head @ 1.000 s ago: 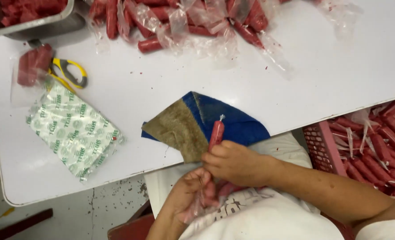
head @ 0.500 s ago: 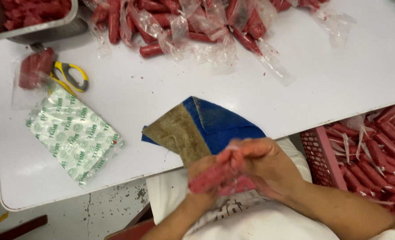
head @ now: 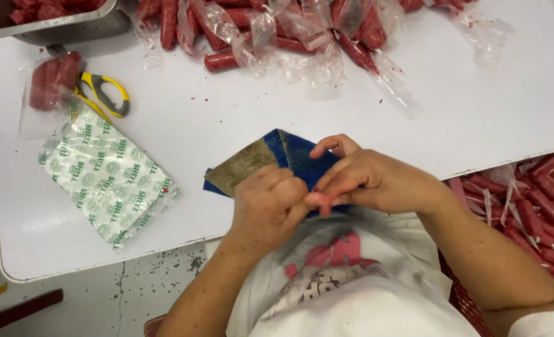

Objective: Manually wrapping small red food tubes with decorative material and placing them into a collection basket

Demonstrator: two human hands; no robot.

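Both hands meet at the near edge of the bench, just in front of the person's chest. The left hand (head: 269,209) is curled into a tight fist; whatever its grip holds is hidden inside the fingers, so its contents cannot be told. The right hand (head: 367,181) pinches narrowly at the left fist, thumb and middle fingers pressed together at the meeting point, index finger lifted clear. No sausage shows between them in the head view.

Judging from the pose, the work is a fine pinch or twist at a small end, and it would go best with the fist steady and only the right fingertips moving.

Under the hands, at twelve o'clock from them, lies a folded blue and tan cloth (head: 252,165) on the white bench (head: 476,118). At nine o'clock sits a green-printed packet (head: 105,178). Further out at ten o'clock are yellow-handled scissors (head: 105,93) beside a small clear bag of red sausages (head: 49,87), with a metal tray (head: 58,25) beyond. A heap of wrapped sausages (head: 277,31) fills the far edge at twelve. A red crate of sausages (head: 526,212) stands at three o'clock, close to the right forearm; the elbow could brush it. The cloth crowds the working spot.
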